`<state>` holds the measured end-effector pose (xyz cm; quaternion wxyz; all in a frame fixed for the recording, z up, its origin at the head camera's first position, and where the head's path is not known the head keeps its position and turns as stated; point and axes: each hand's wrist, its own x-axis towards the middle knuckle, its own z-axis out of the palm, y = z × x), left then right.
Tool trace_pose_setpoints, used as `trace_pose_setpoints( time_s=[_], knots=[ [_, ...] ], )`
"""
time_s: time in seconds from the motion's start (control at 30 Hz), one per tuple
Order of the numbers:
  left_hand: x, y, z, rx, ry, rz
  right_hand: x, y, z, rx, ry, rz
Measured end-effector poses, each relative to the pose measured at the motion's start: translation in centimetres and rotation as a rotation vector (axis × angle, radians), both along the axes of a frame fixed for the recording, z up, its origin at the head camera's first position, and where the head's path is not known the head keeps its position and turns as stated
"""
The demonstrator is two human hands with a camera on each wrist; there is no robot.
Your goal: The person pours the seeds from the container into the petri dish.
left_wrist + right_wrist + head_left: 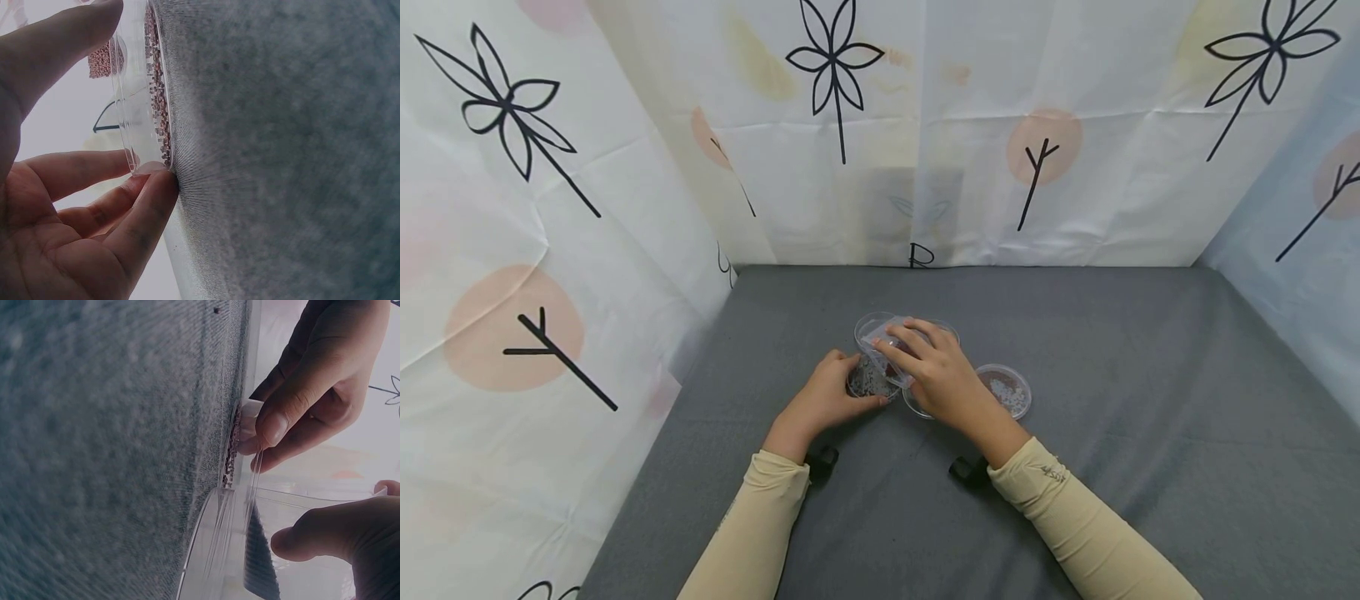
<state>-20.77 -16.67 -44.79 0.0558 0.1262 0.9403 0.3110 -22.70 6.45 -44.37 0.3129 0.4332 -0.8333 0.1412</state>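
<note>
My left hand (823,396) grips a shallow clear round dish (869,379) by its sides, thumb on one side and fingers on the other. Small brownish-pink beads (160,94) line the bottom of that dish, which sits on the grey cloth. Just above its rim, my right hand (942,367) holds a clear plastic container (306,515) tilted toward the dish. In the left wrist view, a heap of the same beads (105,59) shows inside a clear vessel beyond the dish.
Another clear round dish (1009,390) with whitish bits stands right of my right hand. More clear dishes, partly hidden by my hands, are clustered behind and beside the work. Patterned white curtain (970,200) closes off the back and sides of the grey-covered table (1112,350).
</note>
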Motion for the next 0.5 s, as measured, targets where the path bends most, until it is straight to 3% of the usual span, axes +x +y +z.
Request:
trace_pose_setpoints(
  time_s=[0.5],
  knots=[
    [0.11, 0.09, 0.20, -0.025, 0.024, 0.007, 0.12, -0.13, -0.03, 0.003, 0.014, 0.002]
  ],
)
